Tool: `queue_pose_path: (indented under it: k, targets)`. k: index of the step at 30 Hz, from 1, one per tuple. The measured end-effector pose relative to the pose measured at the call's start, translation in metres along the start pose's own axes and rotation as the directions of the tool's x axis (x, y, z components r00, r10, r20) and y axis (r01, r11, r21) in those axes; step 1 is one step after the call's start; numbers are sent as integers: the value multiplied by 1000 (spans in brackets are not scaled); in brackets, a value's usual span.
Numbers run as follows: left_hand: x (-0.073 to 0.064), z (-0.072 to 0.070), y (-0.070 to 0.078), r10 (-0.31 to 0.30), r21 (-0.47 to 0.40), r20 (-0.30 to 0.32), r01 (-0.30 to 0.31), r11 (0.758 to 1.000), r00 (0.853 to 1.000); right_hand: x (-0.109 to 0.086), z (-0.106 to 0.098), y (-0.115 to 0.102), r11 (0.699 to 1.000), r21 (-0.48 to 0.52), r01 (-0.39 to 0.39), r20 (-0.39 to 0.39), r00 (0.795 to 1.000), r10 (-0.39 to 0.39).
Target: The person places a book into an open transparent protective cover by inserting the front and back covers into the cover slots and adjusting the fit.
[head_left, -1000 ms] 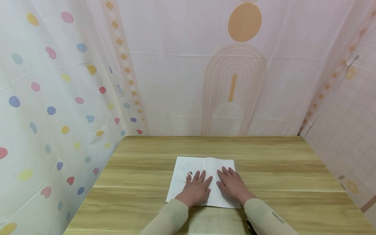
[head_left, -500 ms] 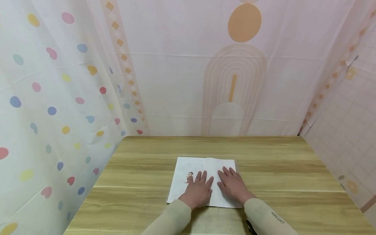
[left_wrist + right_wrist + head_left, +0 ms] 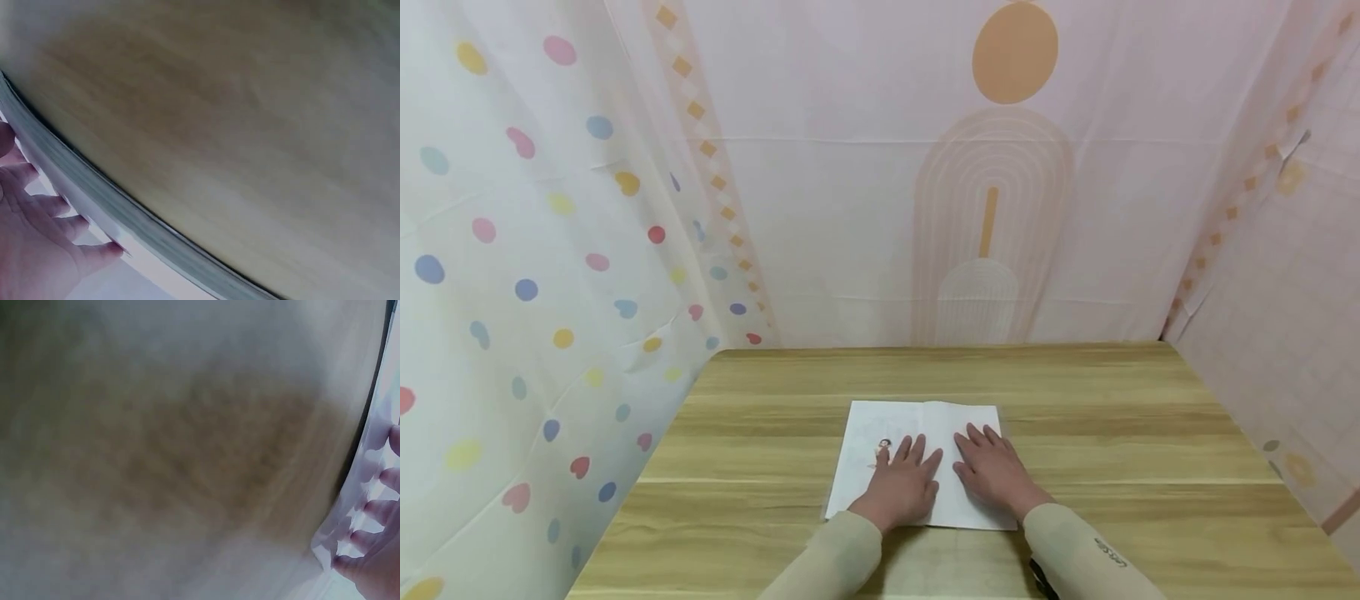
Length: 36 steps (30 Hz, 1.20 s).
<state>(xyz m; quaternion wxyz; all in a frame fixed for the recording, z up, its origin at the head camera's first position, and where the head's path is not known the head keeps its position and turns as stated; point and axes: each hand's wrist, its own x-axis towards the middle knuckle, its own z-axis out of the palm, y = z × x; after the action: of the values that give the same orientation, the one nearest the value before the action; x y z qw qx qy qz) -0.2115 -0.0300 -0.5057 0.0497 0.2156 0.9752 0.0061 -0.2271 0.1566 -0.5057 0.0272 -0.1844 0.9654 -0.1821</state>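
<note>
An open book [image 3: 851,479] lies flat on the wooden table, with mostly white pages and a small printed figure [image 3: 883,444] on the left one. My left hand [image 3: 898,485] rests on the left page near the middle fold, fingers spread, one fingertip beside the figure. On the right page rests my right hand [image 3: 994,473], its fingers extended too. In the left wrist view, the book's thick page edge [image 3: 119,203] runs beside my fingers. The right wrist view has a thin, slightly wavy page edge [image 3: 350,506] under my fingertips; much of that view is blurred.
The wood-grain table [image 3: 1112,442] extends around the book on all sides. A pale patterned curtain [image 3: 835,225] hangs behind its far edge. Another curtain with coloured dots [image 3: 572,292] hangs at the left, and a checked one [image 3: 1285,333] at the right.
The head view has shifted slightly. Both hands stay resting on the pages, with only a tiny shift of the left hand and the book.
</note>
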Motion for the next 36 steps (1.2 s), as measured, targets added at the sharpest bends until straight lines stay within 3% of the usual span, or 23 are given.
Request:
queue_pose_path:
  k: [7,12,22,26,29,32,36]
  targets:
    - [-4,-1,7,-7,102,6,6,995,1000,-1,0,0,1000,-8,-3,14,1000,3]
    - [-6,0,6,1,127,12,-2,992,1000,-2,0,0,1000,3,-7,8,1000,7]
    - [-8,-2,6,20,168,0,-20,986,1000,-2,-3,6,997,54,-59,-87,994,63]
    - [-8,-3,6,29,174,-3,-28,984,1000,-1,-9,12,987,78,-137,-167,975,149]
    - [-8,-3,6,27,176,-2,-26,984,1000,-2,-15,16,965,137,-226,-204,946,250]
    - [-8,-2,6,22,179,2,-22,984,1000,-2,-22,19,925,247,-288,-188,922,338]
    - [-8,0,5,21,177,2,-21,984,1000,-3,-30,20,838,416,-352,-98,899,427]
